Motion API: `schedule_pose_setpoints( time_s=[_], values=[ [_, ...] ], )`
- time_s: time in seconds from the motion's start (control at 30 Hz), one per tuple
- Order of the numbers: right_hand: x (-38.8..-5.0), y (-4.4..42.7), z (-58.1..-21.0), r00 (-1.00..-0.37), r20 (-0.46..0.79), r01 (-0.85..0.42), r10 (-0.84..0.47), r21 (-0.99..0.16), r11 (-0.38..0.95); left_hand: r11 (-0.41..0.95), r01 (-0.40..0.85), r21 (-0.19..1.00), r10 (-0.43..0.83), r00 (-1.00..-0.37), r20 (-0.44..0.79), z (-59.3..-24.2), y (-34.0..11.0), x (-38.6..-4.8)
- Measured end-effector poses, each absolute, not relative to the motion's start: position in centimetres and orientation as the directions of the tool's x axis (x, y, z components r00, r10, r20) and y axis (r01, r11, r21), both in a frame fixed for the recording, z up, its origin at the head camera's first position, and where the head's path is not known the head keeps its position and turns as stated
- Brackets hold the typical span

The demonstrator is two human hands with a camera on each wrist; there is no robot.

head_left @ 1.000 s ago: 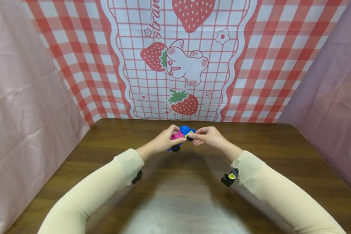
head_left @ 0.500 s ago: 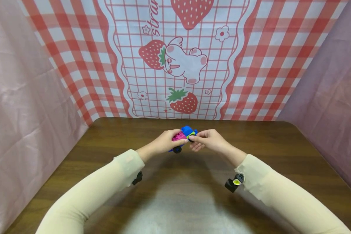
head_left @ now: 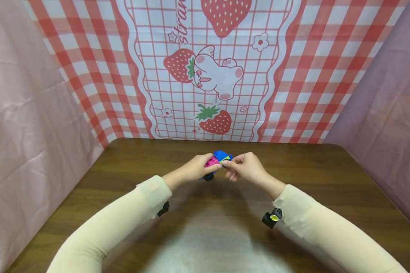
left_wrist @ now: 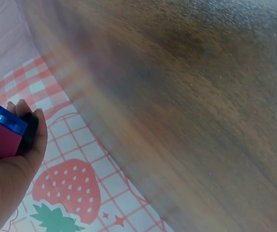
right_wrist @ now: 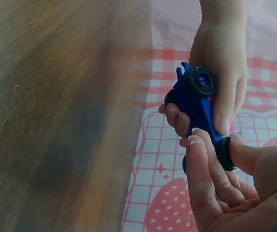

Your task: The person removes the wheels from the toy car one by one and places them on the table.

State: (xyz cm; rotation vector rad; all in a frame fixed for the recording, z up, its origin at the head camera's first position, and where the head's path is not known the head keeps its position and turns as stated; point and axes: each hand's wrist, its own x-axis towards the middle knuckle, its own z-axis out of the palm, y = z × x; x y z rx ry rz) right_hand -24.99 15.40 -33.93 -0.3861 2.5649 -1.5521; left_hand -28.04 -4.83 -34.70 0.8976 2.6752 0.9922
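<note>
A small toy car in blue, pink and lime green is held just above the far part of the table. My left hand grips its pink body, thumb on the near side. At the car's right end, my right hand pinches a black wheel between thumb and fingers. The right wrist view shows the car's blue underside and another black wheel at the opposite end. Only the pink and blue side of the car shows at the left edge of the left wrist view, with fingers curled behind it.
The brown wooden table lies beneath both arms. Behind it hangs a strawberry-print cloth, with pink curtains on both sides. Black wrist cameras sit at both cuffs.
Both hands and the toy car have shifted slightly right and nearer to me. The left hand keeps its grip, and the right fingers stay at the car's right end.
</note>
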Motion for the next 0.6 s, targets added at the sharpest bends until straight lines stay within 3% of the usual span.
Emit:
schedule_pose_setpoints(
  time_s=[0.6],
  values=[
    [-25.2, 15.0, -34.9, -0.980, 0.117, -0.189, -0.159, -0.793, 0.580, 0.658, 0.457, 0.599, 0.564, -0.825, 0.010, -34.8, -4.0, -29.1]
  ],
)
